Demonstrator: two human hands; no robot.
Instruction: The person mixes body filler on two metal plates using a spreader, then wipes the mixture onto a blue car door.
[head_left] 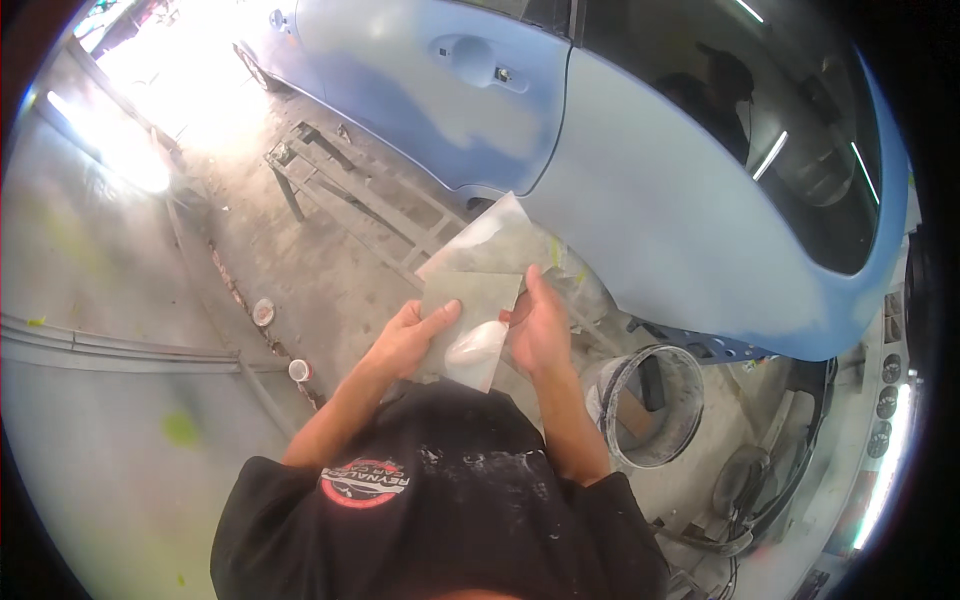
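Both my hands hold worn, grey-beige sheets of paper [455,290], which look like sandpaper, with pale smudged patches on them. One piece stands up behind the other at a slant. My left hand [410,340] is closed on the left side of the front piece, thumb lying on its face. My right hand [535,325] grips the right edge, thumb near the top corner, its other fingers partly hidden behind the paper. A small reddish bit shows at the paper's edge by my right fingers.
A light-blue car [670,180] with dull patches spans the top right. Below it stand a low metal stand [345,195] and a dusty bucket [650,405] at my right. Two small round containers [300,370] lie left on the floor; loose car parts [740,480] lie at lower right.
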